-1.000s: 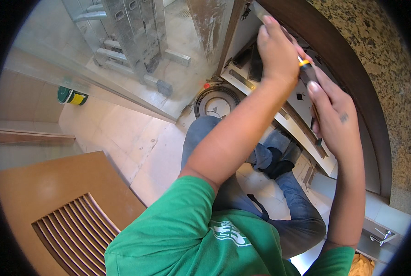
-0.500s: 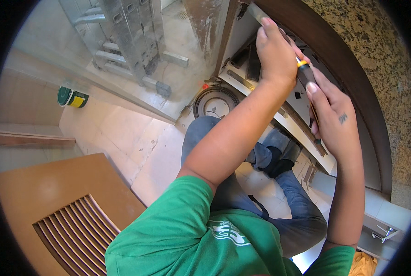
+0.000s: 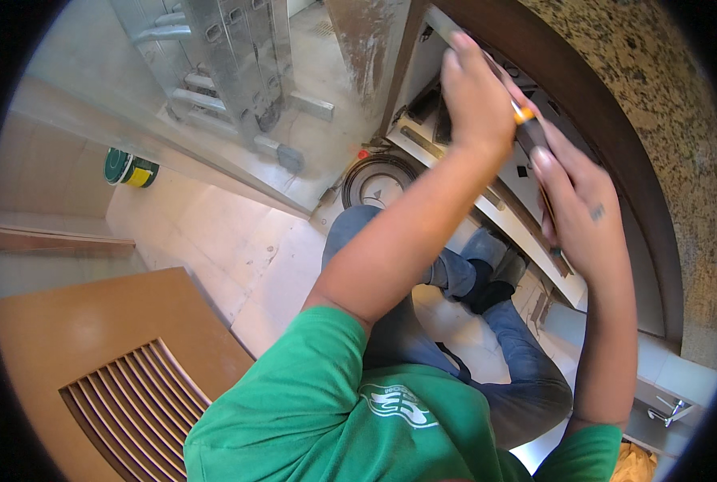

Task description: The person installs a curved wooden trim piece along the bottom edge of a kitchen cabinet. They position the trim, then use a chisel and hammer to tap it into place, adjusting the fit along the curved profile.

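Observation:
Both of my hands are on one long, flat metal tool (image 3: 442, 26) that looks like a file, held slantwise toward the far left. My left hand (image 3: 477, 96) is closed round its blade near the front end. On the dark handle (image 3: 527, 133), behind a yellow ring, my right hand (image 3: 583, 197) is closed with the thumb along the top. The tool lies beside the curved dark wooden edge (image 3: 563, 68) of a cabinet under a stone counter. My fingers hide much of the blade, its tip is blurred, and its contact with the wood cannot be made out.
A speckled granite counter (image 3: 655, 104) curves along the right. Inside the open cabinet is a white shelf edge (image 3: 507, 213). A coiled dark strip (image 3: 350, 189) lies on the floor. Behind glass stands a metal ladder (image 3: 242, 60). A louvred wooden door (image 3: 93, 321) and a green bucket (image 3: 117, 166) are left.
The tool and both hands have shifted slightly toward the far left, and the blade's tip is more blurred. My grips are the same.

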Demonstrator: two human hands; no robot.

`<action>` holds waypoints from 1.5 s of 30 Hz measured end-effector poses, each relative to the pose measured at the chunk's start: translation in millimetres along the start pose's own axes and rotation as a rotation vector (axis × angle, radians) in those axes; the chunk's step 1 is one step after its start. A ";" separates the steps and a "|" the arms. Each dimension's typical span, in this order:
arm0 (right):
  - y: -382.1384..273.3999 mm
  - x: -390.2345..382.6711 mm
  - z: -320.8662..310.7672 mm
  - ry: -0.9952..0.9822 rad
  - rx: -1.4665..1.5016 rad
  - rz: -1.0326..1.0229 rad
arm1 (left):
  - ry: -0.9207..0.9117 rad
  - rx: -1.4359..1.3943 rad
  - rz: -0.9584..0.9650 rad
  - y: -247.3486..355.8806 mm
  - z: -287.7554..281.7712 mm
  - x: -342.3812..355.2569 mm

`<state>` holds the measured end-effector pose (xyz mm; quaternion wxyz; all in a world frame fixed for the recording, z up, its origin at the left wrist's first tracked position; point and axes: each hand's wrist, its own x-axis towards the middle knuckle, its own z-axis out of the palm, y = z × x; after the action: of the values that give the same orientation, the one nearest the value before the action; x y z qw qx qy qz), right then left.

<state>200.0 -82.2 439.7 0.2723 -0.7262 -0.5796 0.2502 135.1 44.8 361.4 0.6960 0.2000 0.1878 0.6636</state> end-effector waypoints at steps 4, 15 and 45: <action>43.0 -63.1 -23.8 -0.051 0.103 0.219 | -0.186 0.037 -0.246 -18.0 -19.0 -59.5; 178.7 -226.7 23.3 -0.028 0.357 0.691 | -0.280 -0.194 -0.061 40.6 -48.1 37.1; 255.5 -330.0 61.3 0.234 0.798 0.796 | -0.083 0.439 -0.482 -40.1 -132.4 -72.7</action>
<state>271.6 -444.5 235.7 0.4724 -0.7522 -0.0884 0.4508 95.9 -25.5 227.5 0.7802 0.3219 0.3398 0.4149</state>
